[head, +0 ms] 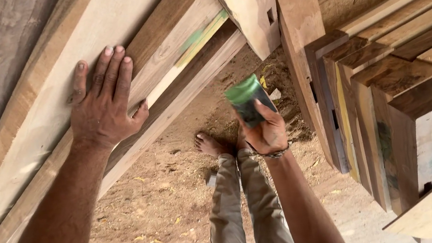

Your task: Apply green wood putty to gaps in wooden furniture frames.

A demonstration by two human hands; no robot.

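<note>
Nearest the camera, two forearms reach fwd over khaki trouser legs [243,211] and bare feet [209,143] on a dusty dirt floor [151,217] w/ scattered shavings. Right hand [268,131], centre, has its grip closed around a folded sheet of sandpaper [246,100], green backing out, dark grit side toward the palm; held in mid-air, touching no wood. Looks light, limp, easily creased, so best pinched across the fold w/ thumb on top. Left hand [104,105], farther and to the left, lies flat and open on a long pale plank [36,132], fingers spread, gripping nothing. Plank likely heavy, stiff, rough-sawn; splinter risk at edges. Right side: stack of squared timber blocks [390,111], end grain showing, some w/ green and yellow paint marks.
</note>
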